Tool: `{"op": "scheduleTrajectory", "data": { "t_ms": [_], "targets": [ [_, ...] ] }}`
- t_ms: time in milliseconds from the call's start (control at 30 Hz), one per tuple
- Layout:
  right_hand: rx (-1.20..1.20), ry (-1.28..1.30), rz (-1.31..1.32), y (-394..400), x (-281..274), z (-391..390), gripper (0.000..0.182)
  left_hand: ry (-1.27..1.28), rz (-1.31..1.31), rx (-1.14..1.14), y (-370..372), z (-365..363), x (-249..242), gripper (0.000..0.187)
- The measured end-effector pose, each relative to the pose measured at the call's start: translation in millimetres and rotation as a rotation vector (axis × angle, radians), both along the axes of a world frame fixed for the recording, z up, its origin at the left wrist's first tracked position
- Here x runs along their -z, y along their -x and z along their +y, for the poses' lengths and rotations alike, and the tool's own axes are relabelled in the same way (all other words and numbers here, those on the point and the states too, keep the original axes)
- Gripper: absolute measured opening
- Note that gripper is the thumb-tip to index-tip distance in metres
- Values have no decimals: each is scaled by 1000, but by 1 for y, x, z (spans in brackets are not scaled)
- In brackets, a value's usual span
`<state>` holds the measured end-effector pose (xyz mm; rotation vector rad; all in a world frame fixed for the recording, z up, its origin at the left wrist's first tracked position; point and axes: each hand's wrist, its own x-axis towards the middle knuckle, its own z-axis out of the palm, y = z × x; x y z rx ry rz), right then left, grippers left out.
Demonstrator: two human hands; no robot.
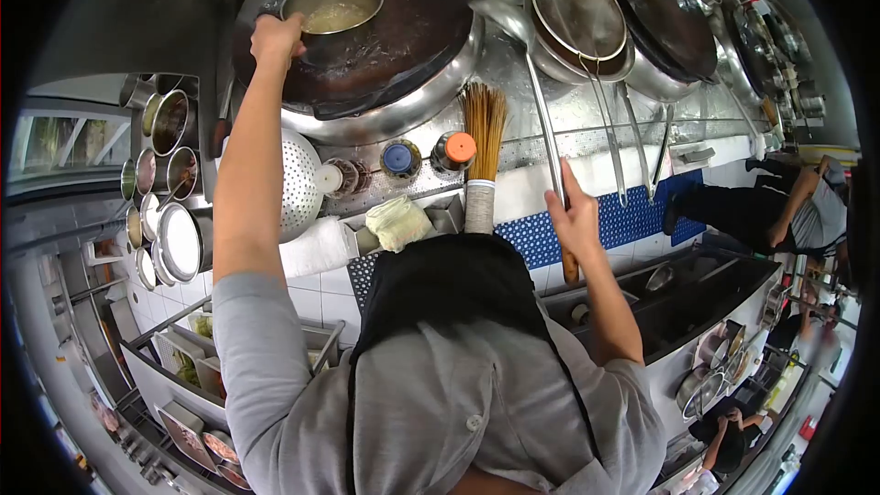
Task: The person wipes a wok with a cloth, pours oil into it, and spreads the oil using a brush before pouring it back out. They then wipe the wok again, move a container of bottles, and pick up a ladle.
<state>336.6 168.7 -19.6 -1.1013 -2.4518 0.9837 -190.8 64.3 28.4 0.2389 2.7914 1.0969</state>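
My left hand (276, 38) grips the rim of a steel bowl (331, 2) holding pale liquid, which sits inside a large dark wok (403, 27). My right hand (575, 215) is closed around the long handle of a ladle (543, 119), whose scoop rests near the wok's right rim. A bamboo wok brush (482, 151) stands upright between my two arms, in front of my black apron.
A second wok (669, 14) with a wire strainer (579, 18) lies to the right. Seasoning tins (170, 156) and a colander (298, 188) stand at left. Lidded jars (401, 158) and a folded cloth (397, 222) sit on the ledge. Another person (788, 211) works at far right.
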Motion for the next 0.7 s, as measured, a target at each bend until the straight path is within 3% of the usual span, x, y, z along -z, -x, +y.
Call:
{"op": "scheduleTrajectory", "data": {
  "t_ms": [67,167,233,333,400,433,500,533,600,700],
  "targets": [
    [1,-102,66,-23,42,-7,58,-133,-193,5,-7,5,7,36],
    [-8,-246,-42,-40,84,-6,59,-386,-352,21,14,8,51,32],
    [41,-212,-171,-40,90,-9,54,-424,-463,39,21,7,54,32],
    [-16,-569,-235,-25,71,-17,48,-429,-527,45,5,10,40,30],
    [3,-366,-201,7,52,-40,45,-480,-571,43,-9,13,36,29],
    [6,-97,-242,27,50,-55,53,-543,-608,40,-9,14,42,29],
    [-49,187,-253,55,58,-78,94,-658,-605,17,-10,19,46,27],
    [33,292,-206,67,57,-83,98,-700,-583,-1,-4,21,52,26],
    [41,248,-63,58,92,-73,89,-793,-535,-51,9,21,59,24],
    [186,813,87,19,43,-38,75,-713,-378,-17,4,10,36,18]
  ]
}}
